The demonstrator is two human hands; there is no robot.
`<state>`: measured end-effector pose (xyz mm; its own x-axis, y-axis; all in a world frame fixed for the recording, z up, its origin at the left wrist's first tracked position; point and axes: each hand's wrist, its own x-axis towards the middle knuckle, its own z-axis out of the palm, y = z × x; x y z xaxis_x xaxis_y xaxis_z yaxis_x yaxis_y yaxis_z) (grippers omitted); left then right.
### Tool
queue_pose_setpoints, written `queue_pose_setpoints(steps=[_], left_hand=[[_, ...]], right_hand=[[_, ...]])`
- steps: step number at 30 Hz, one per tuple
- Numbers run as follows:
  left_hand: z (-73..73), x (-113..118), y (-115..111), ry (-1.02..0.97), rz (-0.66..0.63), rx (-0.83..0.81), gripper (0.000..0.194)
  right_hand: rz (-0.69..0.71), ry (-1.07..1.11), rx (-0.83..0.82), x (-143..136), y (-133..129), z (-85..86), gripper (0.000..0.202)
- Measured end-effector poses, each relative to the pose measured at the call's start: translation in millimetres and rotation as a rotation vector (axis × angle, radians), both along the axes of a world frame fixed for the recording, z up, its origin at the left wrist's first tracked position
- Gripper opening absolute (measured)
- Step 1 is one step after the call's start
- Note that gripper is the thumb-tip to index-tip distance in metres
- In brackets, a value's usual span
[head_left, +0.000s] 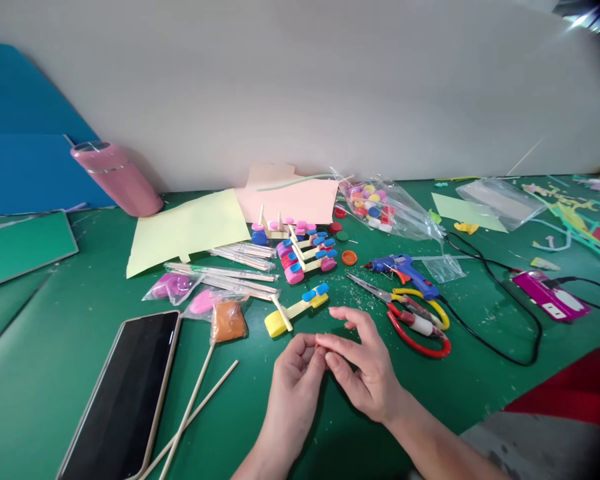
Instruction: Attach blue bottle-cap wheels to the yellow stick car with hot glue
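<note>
My left hand (296,377) and my right hand (365,370) meet over the green table (250,413), fingertips together. The left fingers pinch a tiny orange-red piece, mostly hidden, and the right index finger reaches it; the right thumb is apart. Just beyond them lies a yellow craft piece (277,323) with blue tops and a stick across it. Several similar pink and blue pieces (295,272) stand behind. To the right are scissors (420,320) with red and yellow handles and a blue glue gun (405,269). An orange clay packet (229,321) lies to the left.
A phone (125,400) and two crossed wooden sticks (195,407) lie at left. Behind are a pink bottle (123,180), paper sheets (190,227) and a bag of colored caps (373,203). A black cable (500,357) and purple power box (550,297) sit right.
</note>
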<state>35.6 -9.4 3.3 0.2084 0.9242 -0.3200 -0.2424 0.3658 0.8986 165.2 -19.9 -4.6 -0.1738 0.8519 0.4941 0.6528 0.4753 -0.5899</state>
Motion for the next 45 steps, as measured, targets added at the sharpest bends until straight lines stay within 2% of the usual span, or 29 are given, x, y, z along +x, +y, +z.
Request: queue_pose_setpoints(steps=[7,20,25,34,41,45], left_hand=[[2.7,1,0,-0.014,0.027,-0.030,0.013],[-0.8,0,0,-0.035,-0.020,-0.022,0.014],[-1.1,0,1,0.054,0.004,0.060,0.013],[-3.9,-2,1,0.255,0.020,0.209,0.012],[-8.1,-2,1,0.219,0.041,0.141,0.017],[-9.4,-3,1,0.237,0.037,0.174,0.020]], right_hand=[[-0.015,0.022,-0.015,0,-1,0.4,0.031],[-0.083,0.064,-0.064,-1,2,-7.4,0.024],[-0.068,0.116,-0.090,-2,0,-4.1,0.024],[-0.052,0.397,-0.243,0,2,-1.4,0.021],[-0.051,0.388,-0.249,0,0,-1.6,0.021],[-0.011,0.339,-0.240,-3,0,-3.4,0.024]])
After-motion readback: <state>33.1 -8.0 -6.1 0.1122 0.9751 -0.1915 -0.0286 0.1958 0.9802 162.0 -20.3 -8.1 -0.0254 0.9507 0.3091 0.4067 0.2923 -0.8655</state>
